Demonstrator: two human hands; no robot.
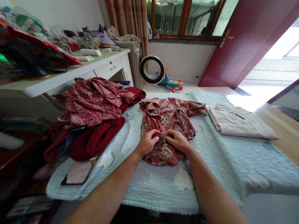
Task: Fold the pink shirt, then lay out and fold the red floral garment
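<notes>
A pink floral shirt point(168, 115) with dark and beige leaf patterns lies loosely spread and wrinkled on a pale blue quilted cloth point(210, 161). Both hands are on its front, close together. My left hand point(149, 141) pinches the fabric near the shirt's middle, thumb against fingers. Just to the right, my right hand point(177, 140) grips the same shirt between thumb and curled fingers. Whether a button lies between the fingertips cannot be made out. Off to the right lies a folded cream garment point(240, 121).
A heap of clothes, with a red-and-white patterned garment point(93, 101) over dark red ones point(98, 140), lies on the left. A phone-like flat object point(78, 172) rests near the front edge. A cluttered white desk point(105, 63), a washing machine with its door open point(152, 70) and a red door point(235, 40) stand beyond.
</notes>
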